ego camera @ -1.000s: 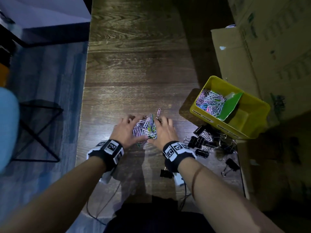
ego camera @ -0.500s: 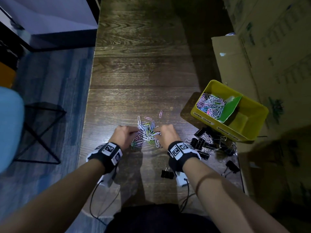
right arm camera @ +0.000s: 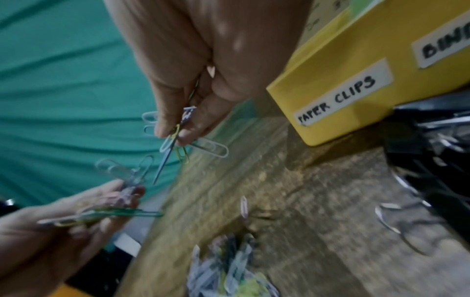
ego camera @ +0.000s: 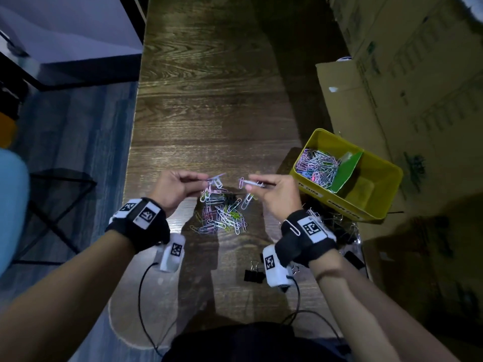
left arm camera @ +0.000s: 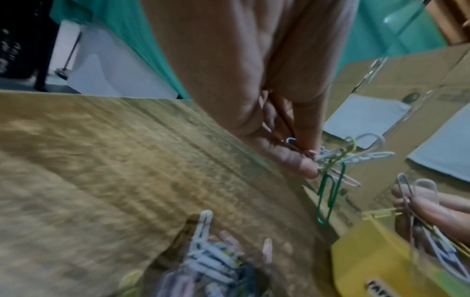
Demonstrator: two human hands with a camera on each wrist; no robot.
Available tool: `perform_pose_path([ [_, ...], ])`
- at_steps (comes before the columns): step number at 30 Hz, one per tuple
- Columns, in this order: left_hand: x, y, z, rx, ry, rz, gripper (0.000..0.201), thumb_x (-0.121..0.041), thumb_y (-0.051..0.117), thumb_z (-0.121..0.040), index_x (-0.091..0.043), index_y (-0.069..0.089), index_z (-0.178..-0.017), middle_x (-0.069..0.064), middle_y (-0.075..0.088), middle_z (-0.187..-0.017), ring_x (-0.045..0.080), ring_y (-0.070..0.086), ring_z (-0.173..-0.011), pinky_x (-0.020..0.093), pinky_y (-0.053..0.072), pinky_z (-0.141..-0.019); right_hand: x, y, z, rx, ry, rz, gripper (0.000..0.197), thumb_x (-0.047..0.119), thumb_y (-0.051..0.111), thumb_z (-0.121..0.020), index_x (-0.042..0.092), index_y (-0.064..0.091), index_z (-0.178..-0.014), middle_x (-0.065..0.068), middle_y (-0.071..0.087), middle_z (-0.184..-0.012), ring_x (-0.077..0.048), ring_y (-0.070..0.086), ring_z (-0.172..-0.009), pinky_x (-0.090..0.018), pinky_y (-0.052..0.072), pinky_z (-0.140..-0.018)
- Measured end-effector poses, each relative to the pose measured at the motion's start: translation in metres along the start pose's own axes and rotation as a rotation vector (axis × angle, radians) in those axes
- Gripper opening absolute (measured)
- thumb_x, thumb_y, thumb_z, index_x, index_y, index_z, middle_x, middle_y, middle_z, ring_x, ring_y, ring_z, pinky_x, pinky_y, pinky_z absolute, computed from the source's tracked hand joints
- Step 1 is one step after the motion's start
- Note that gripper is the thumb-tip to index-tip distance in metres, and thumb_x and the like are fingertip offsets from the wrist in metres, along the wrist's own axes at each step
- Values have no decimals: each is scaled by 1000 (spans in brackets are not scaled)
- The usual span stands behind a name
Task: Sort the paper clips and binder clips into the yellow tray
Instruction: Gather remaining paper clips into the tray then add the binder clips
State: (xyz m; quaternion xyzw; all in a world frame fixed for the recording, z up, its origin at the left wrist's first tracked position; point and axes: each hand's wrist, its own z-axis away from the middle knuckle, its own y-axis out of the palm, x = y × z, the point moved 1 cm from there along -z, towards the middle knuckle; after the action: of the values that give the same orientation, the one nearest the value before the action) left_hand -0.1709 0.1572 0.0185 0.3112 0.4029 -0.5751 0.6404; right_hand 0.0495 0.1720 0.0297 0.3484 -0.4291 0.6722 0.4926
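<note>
Left grip: left hand (ego camera: 174, 188) pinches a small bunch of paper clips (ego camera: 216, 181) between thumb and fingertips, raised above the table (ego camera: 209, 100).
Right grip: right hand (ego camera: 276, 195) pinches a second bunch (ego camera: 251, 183) the same way.
Long axis: both held bunches lie roughly level, each pointing inward toward the other hand; a green clip (left arm camera: 329, 199) dangles downward from the left bunch.
Loose pile: remaining clips (ego camera: 222, 215) lie jumbled on the table below the hands, in mixed directions.
Yellow tray (ego camera: 376, 205): right of the hands; left compartment holds sorted clips (ego camera: 317, 164); green divider (ego camera: 345, 173) stands tilted.
Binder clips (ego camera: 329, 220): heaped just before the tray; one (ego camera: 253, 274) apart near the right wrist.
</note>
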Motion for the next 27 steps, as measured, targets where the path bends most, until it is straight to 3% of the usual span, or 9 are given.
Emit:
perform_pose_path([
  [3,-31,28,-7,90,26,64,23,10,66,-72,-12,72,-72,0,72,-66,7,65,-59,16,53,-59,26,-24,2,-62,-39,-166,28,6,79,-72,9,73,-100,-5,73,-97,-8,69,-82,-20,54,-81],
  [9,-81,116,-23,318,53,232,18,11,60,-75,-4,67,-81,5,73,-70,13,69,-64,23,56,-70,58,-86,-7,-291,-151,-292,30,0,75,-74,4,70,-104,-1,71,-86,0,67,-70,-18,55,-74],
  [11,-86,145,-29,351,54,204,15,11,61,-76,-2,66,-83,4,72,-67,12,68,-61,22,55,-66,54,-106,-18,-379,-129,-232,28,5,77,-75,6,71,-102,0,71,-84,-1,67,-68,-19,56,-72],
  [15,-85,192,-42,326,57,-25,10,9,67,-75,4,67,-83,2,68,-58,7,62,-50,16,53,-51,31,-133,-44,-518,-37,-22,25,16,78,-75,14,73,-99,0,72,-92,-12,68,-81,-30,57,-83],
  [18,-77,212,-51,328,73,-278,10,4,67,-78,3,69,-88,6,66,-67,13,63,-55,23,58,-58,13,-136,-56,-459,78,96,28,15,71,-82,12,69,-110,-4,69,-109,-13,63,-93,-27,50,-90],
  [20,-71,219,-59,354,116,-446,7,-4,67,-81,-8,71,-85,6,68,-74,20,66,-67,35,59,-71,6,-133,-62,-385,111,183,35,17,68,-85,14,63,-120,-4,66,-118,-17,62,-105,-31,48,-96],
  [22,-67,220,-63,382,152,-598,12,-11,64,-85,-17,73,-89,4,71,-83,21,67,-73,39,58,-77,2,-129,-65,-296,109,251,46,19,65,-87,18,53,-131,-5,63,-123,-20,60,-112,-37,47,-100],
  [24,-68,215,-64,414,154,-605,18,-10,59,-87,-20,73,-92,6,72,-86,20,64,-69,37,57,-76,2,-127,-65,-220,115,278,52,20,62,-89,21,45,-138,-7,60,-128,-21,58,-116,-39,44,-104],
  [27,-74,195,-60,398,130,-365,22,-4,53,-90,-18,70,-92,8,70,-88,18,67,-78,33,55,-74,3,-128,-63,-173,106,326,53,21,62,-89,21,44,-139,-8,58,-132,-20,56,-119,-37,43,-105],
])
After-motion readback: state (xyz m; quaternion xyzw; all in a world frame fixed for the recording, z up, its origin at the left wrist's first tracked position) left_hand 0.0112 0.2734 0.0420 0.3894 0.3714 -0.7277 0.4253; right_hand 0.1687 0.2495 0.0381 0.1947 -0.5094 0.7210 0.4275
